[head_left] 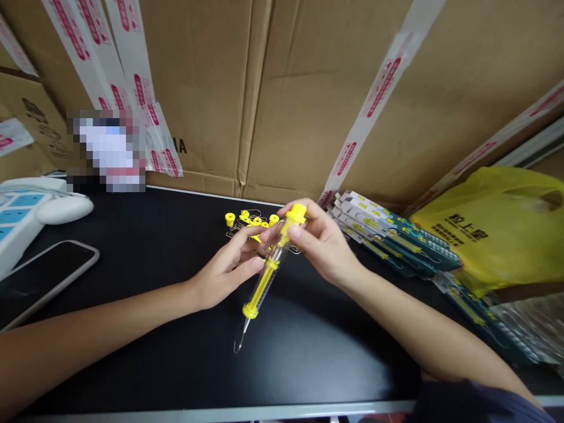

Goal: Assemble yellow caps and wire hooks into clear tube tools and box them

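Both hands hold one long tool (pixel 269 267) above the black table (pixel 176 329): a clear tube with a yellow rod inside, a yellow cap at its top and a metal hook at its lower end. My left hand (pixel 227 267) pinches the clear tube at its middle. My right hand (pixel 319 241) is closed on the yellow cap end. Just behind the hands lies a small heap of loose yellow caps (pixel 249 221) with some wire hooks.
A stack of teal and white packaged cards (pixel 392 238) lies right of my hands, beside a yellow plastic bag (pixel 497 226). At the left are a phone (pixel 48 273), a white mouse (pixel 64 208) and a power strip (pixel 13 220). Taped cardboard boxes (pixel 286 100) wall the back.
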A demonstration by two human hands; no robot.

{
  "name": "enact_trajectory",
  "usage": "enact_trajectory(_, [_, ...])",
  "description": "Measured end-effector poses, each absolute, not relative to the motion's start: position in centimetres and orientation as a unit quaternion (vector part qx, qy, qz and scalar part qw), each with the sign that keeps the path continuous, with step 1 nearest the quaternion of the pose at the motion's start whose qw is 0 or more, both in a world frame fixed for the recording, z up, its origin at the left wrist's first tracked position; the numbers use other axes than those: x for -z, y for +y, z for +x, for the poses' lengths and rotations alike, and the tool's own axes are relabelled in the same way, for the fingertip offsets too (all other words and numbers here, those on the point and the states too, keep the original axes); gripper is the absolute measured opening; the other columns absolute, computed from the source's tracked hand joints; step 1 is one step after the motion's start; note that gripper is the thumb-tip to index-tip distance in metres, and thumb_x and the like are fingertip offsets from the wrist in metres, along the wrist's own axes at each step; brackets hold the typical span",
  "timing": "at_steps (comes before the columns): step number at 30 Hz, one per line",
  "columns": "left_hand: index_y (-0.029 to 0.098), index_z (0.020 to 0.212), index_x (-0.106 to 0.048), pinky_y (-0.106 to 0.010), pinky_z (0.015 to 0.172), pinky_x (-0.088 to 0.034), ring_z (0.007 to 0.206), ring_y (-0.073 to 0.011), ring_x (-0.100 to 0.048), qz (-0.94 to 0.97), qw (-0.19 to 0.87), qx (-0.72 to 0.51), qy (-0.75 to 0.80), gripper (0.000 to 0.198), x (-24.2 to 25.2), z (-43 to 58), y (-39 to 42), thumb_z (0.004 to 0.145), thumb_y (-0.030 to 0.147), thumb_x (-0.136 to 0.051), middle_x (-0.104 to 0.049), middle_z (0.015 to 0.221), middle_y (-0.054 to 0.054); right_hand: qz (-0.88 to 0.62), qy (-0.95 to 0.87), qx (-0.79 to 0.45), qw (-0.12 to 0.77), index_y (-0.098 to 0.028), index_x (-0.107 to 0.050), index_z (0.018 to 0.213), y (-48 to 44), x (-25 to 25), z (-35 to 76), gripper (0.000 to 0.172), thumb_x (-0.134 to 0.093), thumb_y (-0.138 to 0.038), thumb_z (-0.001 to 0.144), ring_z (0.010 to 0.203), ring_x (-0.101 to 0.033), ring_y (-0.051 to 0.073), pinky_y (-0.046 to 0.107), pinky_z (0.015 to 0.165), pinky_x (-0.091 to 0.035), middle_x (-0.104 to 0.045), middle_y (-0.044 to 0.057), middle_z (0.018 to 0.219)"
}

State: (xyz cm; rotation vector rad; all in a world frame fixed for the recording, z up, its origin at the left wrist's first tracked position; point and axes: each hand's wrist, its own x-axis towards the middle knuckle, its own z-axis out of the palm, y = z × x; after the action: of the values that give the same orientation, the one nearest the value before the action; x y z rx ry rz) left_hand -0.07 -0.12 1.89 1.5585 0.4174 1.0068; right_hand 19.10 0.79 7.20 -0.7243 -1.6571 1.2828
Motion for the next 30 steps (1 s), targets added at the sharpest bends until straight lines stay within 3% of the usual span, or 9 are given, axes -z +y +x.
enact_trajectory(3, [0.024, 0.132, -0.038, -0.026, 0.061, -0.052, 0.068, -0.0123, -0.062, 0.619, 0.622, -0.427, 0.217, 0.046, -2.2, 0.5, -0.5, 0.092, 0.043, -0.052, -0.06, 0.093, -0.004, -0.269, -0.692, -0.52, 0.422, -0.025, -0.048, 0.099, 0.1, -6.1, 18.0, 0.029, -0.063, -0.045, 0.084, 0.068, -0.062, 0.014, 0.029, 0.06, -0.053, -0.068, 0.003, 0.094])
enact_trajectory(5, [0.021, 0.134, -0.039, -0.021, 0.048, -0.045, 0.052, -0.0075, -0.053, 0.606, 0.626, -0.429, 0.238, 0.051, -2.1, 0.7, -0.3, 0.091, 0.046, -0.051, -0.059, 0.084, -0.002, -0.271, -0.722, -0.481, 0.417, -0.024, -0.048, 0.1, 0.6, -6.3, 18.2, 0.025, -0.058, -0.044, 0.088, 0.077, -0.063, 0.016, 0.031, 0.067, -0.054, -0.066, 0.006, 0.103])
enact_trajectory(9, [0.015, 0.129, -0.047, -0.018, 0.041, -0.034, 0.045, -0.003, -0.041, 0.604, 0.606, -0.432, 0.285, 0.05, -1.8, 0.7, 0.3, 0.092, 0.047, -0.049, -0.054, 0.077, 0.0, -0.382, -0.801, -0.196, 0.418, -0.022, -0.049, 0.111, 3.7, -8.6, 22.1, 0.029, -0.046, -0.045, 0.093, 0.106, -0.057, 0.023, 0.041, 0.092, -0.046, -0.06, 0.01, 0.115])
enact_trajectory(12, [0.014, 0.122, -0.051, -0.018, 0.041, -0.033, 0.045, -0.0024, -0.04, 0.614, 0.587, -0.434, 0.301, 0.043, -1.8, 0.5, 0.5, 0.092, 0.045, -0.049, -0.053, 0.077, 0.001, -0.583, -0.777, 0.09, 0.218, -0.018, -0.055, 0.098, 6.7, -10.4, 27.7, 0.032, -0.057, -0.047, 0.085, 0.106, -0.054, 0.032, 0.047, 0.088, -0.043, -0.062, 0.015, 0.103])
enact_trajectory(14, [0.014, 0.117, -0.052, -0.017, 0.041, -0.033, 0.045, -0.0023, -0.041, 0.622, 0.58, -0.43, 0.303, 0.039, -1.8, 0.5, 0.6, 0.093, 0.044, -0.049, -0.054, 0.077, 0.001, -0.685, -0.707, 0.169, 0.053, -0.014, -0.057, 0.096, 8.3, -10.9, 31.5, 0.037, -0.06, -0.048, 0.081, 0.103, -0.055, 0.036, 0.046, 0.08, -0.044, -0.062, 0.018, 0.101])
enact_trajectory(16, [0.014, 0.116, -0.052, -0.017, 0.041, -0.033, 0.045, -0.0021, -0.042, 0.626, 0.578, -0.426, 0.305, 0.037, -1.7, 0.5, 0.5, 0.093, 0.043, -0.049, -0.054, 0.077, 0.001, -0.742, -0.646, 0.172, -0.049, -0.013, -0.057, 0.099, 9.4, -10.8, 34.5, 0.048, -0.067, -0.051, 0.073, 0.095, -0.059, 0.035, 0.042, 0.072, -0.045, -0.064, 0.019, 0.103])
enact_trajectory(18, [0.015, 0.118, -0.051, -0.016, 0.041, -0.033, 0.044, -0.0021, -0.042, 0.626, 0.576, -0.425, 0.31, 0.037, -1.7, 0.5, 0.5, 0.093, 0.042, -0.049, -0.054, 0.077, 0.001, -0.763, -0.624, 0.146, -0.087, -0.014, -0.057, 0.103, 10.0, -10.4, 36.4, 0.053, -0.069, -0.053, 0.07, 0.09, -0.062, 0.032, 0.038, 0.067, -0.045, -0.066, 0.018, 0.102])
enact_trajectory(26, [0.015, 0.115, -0.052, -0.017, 0.04, -0.033, 0.043, -0.0027, -0.043, 0.627, 0.577, -0.417, 0.315, 0.035, -1.9, 0.5, 0.4, 0.092, 0.041, -0.05, -0.055, 0.075, 0.001, -0.759, -0.623, 0.152, -0.116, -0.014, -0.057, 0.112, 10.1, -9.6, 35.6, 0.056, -0.068, -0.051, 0.07, 0.097, -0.062, 0.033, 0.037, 0.065, -0.045, -0.065, 0.018, 0.111])
enact_trajectory(30, [0.015, 0.114, -0.051, -0.016, 0.039, -0.034, 0.043, -0.0023, -0.042, 0.632, 0.575, -0.413, 0.317, 0.035, -1.9, 0.4, 0.5, 0.092, 0.041, -0.05, -0.055, 0.075, 0.002, -0.738, -0.641, 0.155, -0.147, -0.016, -0.058, 0.11, 9.5, -10.1, 34.7, 0.047, -0.066, -0.046, 0.075, 0.099, -0.062, 0.031, 0.035, 0.064, -0.043, -0.065, 0.017, 0.113])
